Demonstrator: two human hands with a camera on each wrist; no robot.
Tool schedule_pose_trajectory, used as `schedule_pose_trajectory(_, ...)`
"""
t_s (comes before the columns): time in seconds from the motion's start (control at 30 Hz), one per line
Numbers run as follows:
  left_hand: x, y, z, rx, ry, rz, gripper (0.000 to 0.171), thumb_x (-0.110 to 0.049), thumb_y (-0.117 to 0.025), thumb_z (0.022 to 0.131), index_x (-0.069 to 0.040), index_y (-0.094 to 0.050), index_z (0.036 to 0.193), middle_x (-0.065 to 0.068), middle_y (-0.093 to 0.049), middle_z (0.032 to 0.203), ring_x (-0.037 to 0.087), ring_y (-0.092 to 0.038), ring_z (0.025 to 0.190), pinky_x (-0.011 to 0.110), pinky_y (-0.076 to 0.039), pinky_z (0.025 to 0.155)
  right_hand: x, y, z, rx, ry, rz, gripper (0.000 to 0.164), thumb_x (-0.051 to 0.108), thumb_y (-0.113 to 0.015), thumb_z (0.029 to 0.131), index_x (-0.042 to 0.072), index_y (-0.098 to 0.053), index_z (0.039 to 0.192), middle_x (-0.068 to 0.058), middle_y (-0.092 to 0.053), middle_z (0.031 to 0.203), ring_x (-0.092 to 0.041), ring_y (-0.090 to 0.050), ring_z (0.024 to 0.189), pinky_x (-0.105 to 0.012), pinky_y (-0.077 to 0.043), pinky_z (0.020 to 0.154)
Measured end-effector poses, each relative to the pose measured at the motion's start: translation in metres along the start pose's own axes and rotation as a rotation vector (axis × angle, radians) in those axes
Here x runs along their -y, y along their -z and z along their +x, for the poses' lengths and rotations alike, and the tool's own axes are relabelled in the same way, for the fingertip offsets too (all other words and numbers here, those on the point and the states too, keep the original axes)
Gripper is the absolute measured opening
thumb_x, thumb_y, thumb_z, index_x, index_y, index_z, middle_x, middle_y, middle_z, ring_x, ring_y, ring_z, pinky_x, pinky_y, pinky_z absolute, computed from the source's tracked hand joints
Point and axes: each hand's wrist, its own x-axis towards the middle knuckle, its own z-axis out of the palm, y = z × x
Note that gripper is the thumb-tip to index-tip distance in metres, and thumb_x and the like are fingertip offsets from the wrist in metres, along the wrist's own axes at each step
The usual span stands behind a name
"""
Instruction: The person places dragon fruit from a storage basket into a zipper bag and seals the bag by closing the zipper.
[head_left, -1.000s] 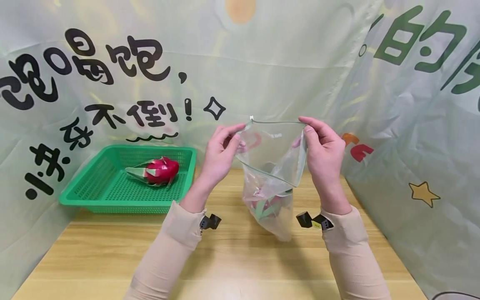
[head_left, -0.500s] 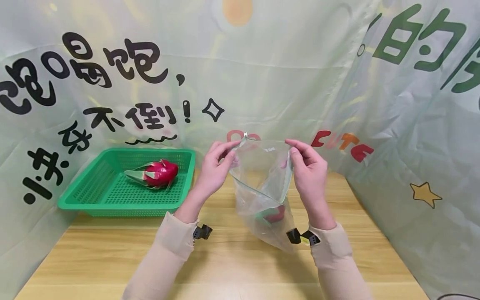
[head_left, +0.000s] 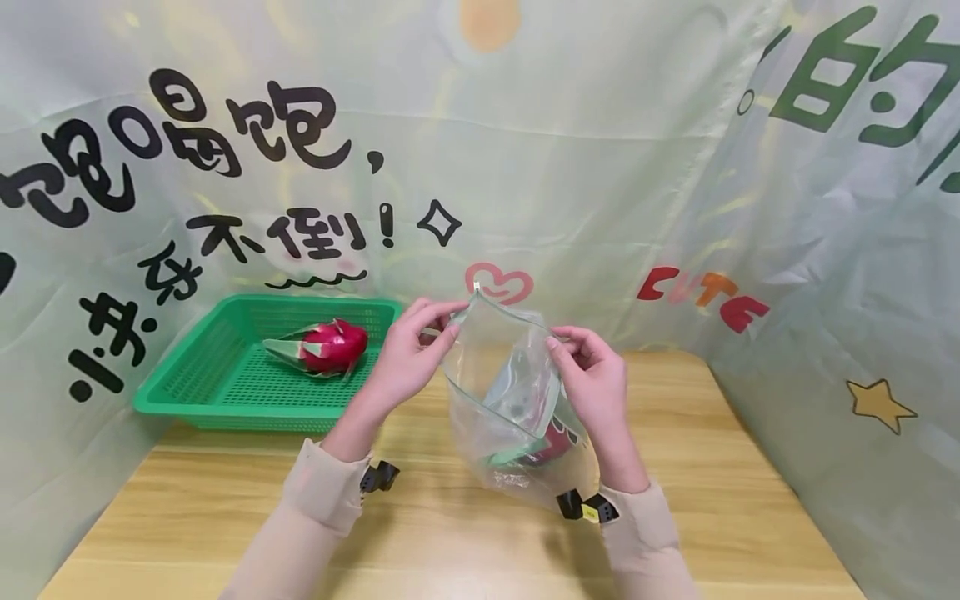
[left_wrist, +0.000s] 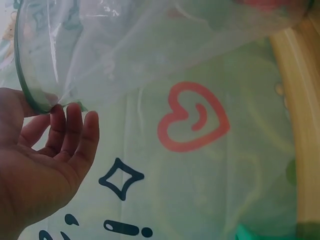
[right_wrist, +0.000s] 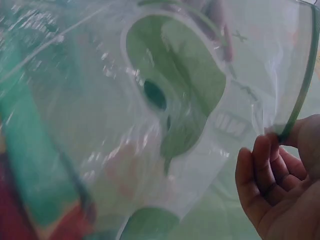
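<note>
Gaping between pinching fingers [head_left: 437,312], a clear bag [head_left: 471,427] holds fruit [head_left: 553,443] below.

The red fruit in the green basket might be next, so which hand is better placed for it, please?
Probably the left hand: it is nearer the red fruit than the right hand, though both pinch the clear bag.

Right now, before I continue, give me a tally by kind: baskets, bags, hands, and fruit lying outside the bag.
Baskets: 1, the green basket
Bags: 1, the clear bag
Hands: 2, the left hand and right hand
Fruit outside the bag: 1, the dragon fruit
Total: 5
</note>
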Motion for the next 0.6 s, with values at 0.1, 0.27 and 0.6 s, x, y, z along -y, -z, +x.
schedule_pose_trajectory(0.1, 0.004, 0.003, -0.004, -0.009, -0.019, 0.038, 0.032, -0.005, -0.067, 0.101, -0.009, -0.071, 0.132, 0.008, -0.059, 0.101, 0.019, -0.058, 0.092, 0.034, -0.06, 0.081, -0.009, -0.003, -0.002, 0.007, -0.004, -0.061, 0.017, 0.006, -0.08, 0.091, -0.002, -0.074, 0.104, -0.007, -0.067, 0.079, -0.008, -0.057, 0.066, -0.015, -0.045, 0.057)
schedule_pose_trajectory(0.27, 0.009, 0.005, -0.008, -0.023, -0.055, 0.047, 0.033, -0.004, -0.069, 0.1, -0.008, -0.071, 0.132, 0.008, -0.063, 0.103, 0.019, -0.06, 0.092, 0.032, -0.059, 0.079, -0.013, -0.003, -0.003, 0.027, -0.017, -0.14, 0.013, 0.011, -0.079, 0.093, 0.001, -0.071, 0.092, -0.007, -0.064, 0.076, -0.01, -0.053, 0.065, -0.016, -0.042, 0.057)
schedule_pose_trajectory(0.6, 0.011, 0.013, -0.021, -0.027, -0.076, 0.065, 0.043, -0.006, -0.071, 0.098, -0.01, -0.065, 0.14, 0.007, -0.065, 0.109, 0.018, -0.063, 0.099, 0.032, -0.058, 0.08, -0.005, -0.016, -0.009, 0.131, -0.058, 0.045, 0.018, 0.005, -0.071, 0.098, -0.006, -0.069, 0.083, 0.005, -0.055, 0.066, -0.009, -0.047, 0.062, -0.02, -0.039, 0.056)
